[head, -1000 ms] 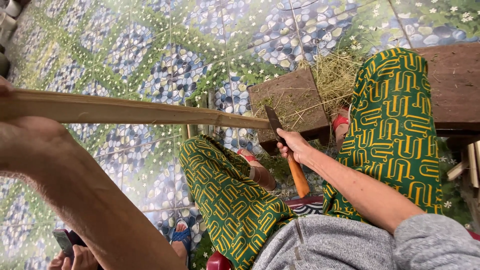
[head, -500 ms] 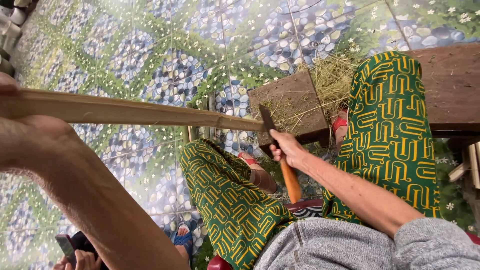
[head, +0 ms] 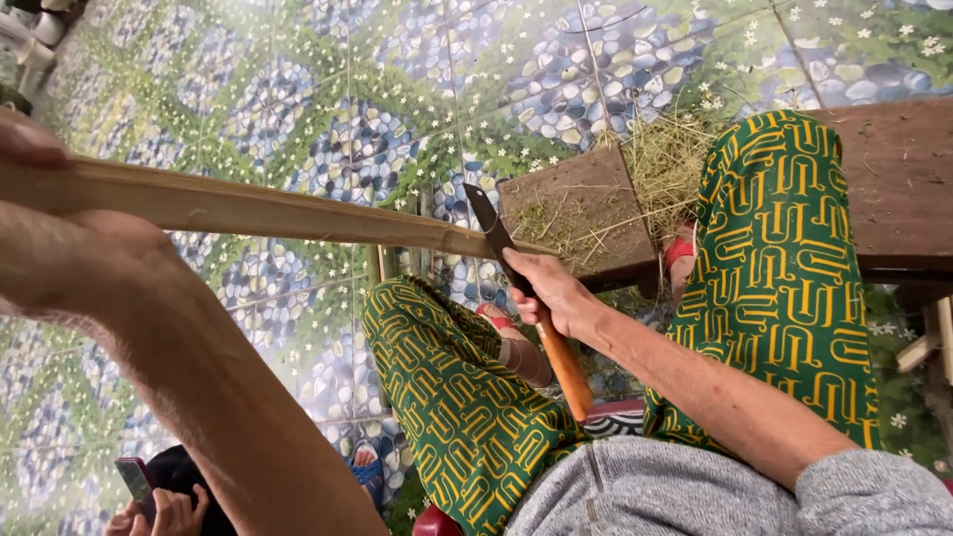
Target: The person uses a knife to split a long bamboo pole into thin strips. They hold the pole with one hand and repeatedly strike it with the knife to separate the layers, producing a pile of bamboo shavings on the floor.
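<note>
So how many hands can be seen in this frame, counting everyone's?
3, maybe more hidden. The left hand grips the bamboo strip at far left; the right hand holds the knife mid-frame; another person's hand holds a phone at bottom left.

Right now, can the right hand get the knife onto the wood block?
Probably yes. The right hand holds the knife just beside the block; only the bamboo strip's end lies between.
</note>
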